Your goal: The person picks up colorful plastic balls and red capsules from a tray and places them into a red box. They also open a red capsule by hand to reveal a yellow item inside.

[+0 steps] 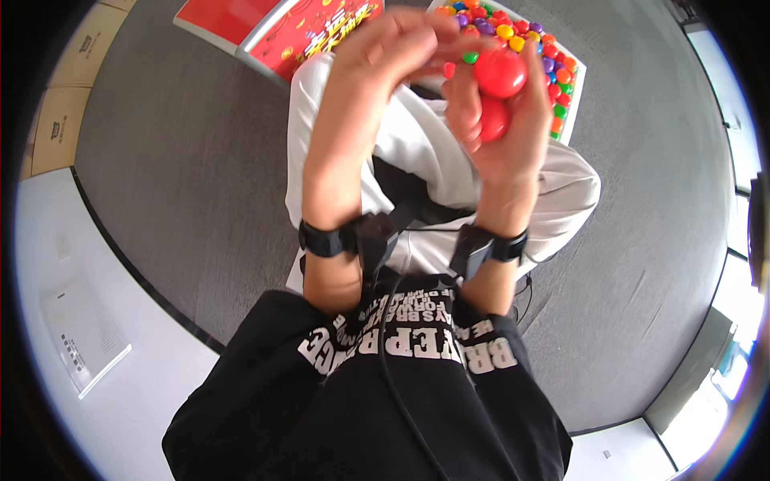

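Observation:
My right hand [521, 132] is closed around two shiny red balls, one above the other. The upper red ball [500, 73] rests near the fingertips; the lower red ball [493, 119] sits against the palm, partly covered by my fingers. Just left of it, my left hand [391, 54] is raised with its fingers stretched toward the balls, blurred by motion. No object shows clearly in it. Beyond both hands lies a pale-edged tray [571, 120] full of small balls [559, 76] in red, orange, yellow, green, blue and purple. My hands hide part of it.
A red printed box [309, 40] with a grey edge stands at the far left, beside a red panel [220, 20]. My crossed legs [561, 188] in white trousers are below my hands. Cardboard boxes [60, 132] line the left wall. A cable [401, 393] runs down my shirt.

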A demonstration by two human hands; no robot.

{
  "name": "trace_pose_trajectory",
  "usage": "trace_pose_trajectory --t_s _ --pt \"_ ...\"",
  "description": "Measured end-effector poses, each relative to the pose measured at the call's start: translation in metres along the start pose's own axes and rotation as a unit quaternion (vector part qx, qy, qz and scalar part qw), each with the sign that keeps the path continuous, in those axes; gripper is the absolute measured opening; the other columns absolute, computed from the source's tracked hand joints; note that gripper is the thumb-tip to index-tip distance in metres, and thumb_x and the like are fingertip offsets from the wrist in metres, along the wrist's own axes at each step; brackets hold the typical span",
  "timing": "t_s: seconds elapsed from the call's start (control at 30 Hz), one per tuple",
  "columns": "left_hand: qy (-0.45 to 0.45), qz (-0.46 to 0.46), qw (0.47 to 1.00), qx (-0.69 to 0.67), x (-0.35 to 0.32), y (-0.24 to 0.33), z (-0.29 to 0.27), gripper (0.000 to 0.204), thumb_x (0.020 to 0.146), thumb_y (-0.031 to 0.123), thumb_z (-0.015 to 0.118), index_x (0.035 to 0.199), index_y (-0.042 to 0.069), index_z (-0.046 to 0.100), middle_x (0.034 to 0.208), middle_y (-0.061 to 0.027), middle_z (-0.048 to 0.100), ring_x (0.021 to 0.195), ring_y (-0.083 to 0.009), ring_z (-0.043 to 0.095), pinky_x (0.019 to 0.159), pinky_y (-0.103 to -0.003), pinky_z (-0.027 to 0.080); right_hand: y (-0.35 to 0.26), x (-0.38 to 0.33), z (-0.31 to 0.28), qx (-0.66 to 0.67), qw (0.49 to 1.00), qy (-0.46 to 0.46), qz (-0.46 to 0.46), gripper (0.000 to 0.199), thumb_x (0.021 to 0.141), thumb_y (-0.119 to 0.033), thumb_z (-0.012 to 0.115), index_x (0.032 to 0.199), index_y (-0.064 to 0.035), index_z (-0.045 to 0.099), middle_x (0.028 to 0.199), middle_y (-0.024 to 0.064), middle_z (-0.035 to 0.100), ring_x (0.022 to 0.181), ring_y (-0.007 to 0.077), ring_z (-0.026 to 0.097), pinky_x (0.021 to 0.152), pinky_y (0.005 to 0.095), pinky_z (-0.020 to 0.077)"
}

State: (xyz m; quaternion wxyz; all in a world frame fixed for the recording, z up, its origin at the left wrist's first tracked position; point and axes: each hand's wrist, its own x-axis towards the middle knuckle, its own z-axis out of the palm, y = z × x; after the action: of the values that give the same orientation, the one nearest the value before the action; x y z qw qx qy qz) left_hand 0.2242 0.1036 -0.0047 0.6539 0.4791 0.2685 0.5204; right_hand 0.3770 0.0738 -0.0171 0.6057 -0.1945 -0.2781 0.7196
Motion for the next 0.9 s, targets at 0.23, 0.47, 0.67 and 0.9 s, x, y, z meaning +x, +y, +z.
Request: trace_pose_trajectory --t_s 0.23,0.47,0.67,0.9 --pt "-0.097 -0.101 0.987 0.081 -0.016 0.004 0.001 0.030 0.094 0.014 0.066 0.121 0.001 0.062 0.103 -0.0073 0.068 0.096 -0.0137 0.066 0.086 -0.029 0.051 0.016 -0.027 0.023 -0.114 0.974 0.193 -0.036 0.048 0.104 -0.049 0.041 0.099 -0.0051 0.060 0.059 0.0053 0.053 0.042 0.0119 0.044 0.037 0.0239 0.0322" --pt "-0.027 0.095 0.987 0.125 -0.023 0.009 0.017 0.043 0.088 0.008 0.072 0.129 0.007 0.059 0.118 -0.0064 0.063 0.107 -0.0170 0.063 0.089 -0.031 0.052 -0.017 -0.016 0.060 -0.287 0.945 0.147 -0.063 0.029 0.094 -0.022 0.070 0.106 -0.0017 0.054 0.075 0.0042 0.064 0.051 0.0058 0.052 0.043 0.0208 0.0378" --pt "0.004 0.144 0.954 0.263 -0.031 0.018 0.011 0.045 0.082 0.003 0.074 0.126 0.008 0.061 0.116 -0.0084 0.062 0.106 -0.0192 0.063 0.085 -0.032 0.052 -0.001 -0.034 0.065 -0.309 0.927 0.201 -0.072 0.041 0.087 -0.014 0.076 0.120 0.0012 0.056 0.095 0.0049 0.064 0.068 0.0042 0.058 0.054 0.0178 0.0442" --pt "0.043 0.165 0.940 0.296 -0.037 0.013 0.019 0.049 0.078 0.005 0.078 0.122 0.006 0.056 0.111 -0.0075 0.062 0.096 -0.0192 0.065 0.078 -0.030 0.051 -0.005 -0.039 0.064 -0.358 0.910 0.200 -0.056 0.039 0.084 -0.011 0.079 0.114 0.0021 0.059 0.099 0.0041 0.065 0.077 0.0049 0.059 0.065 0.0188 0.0463"
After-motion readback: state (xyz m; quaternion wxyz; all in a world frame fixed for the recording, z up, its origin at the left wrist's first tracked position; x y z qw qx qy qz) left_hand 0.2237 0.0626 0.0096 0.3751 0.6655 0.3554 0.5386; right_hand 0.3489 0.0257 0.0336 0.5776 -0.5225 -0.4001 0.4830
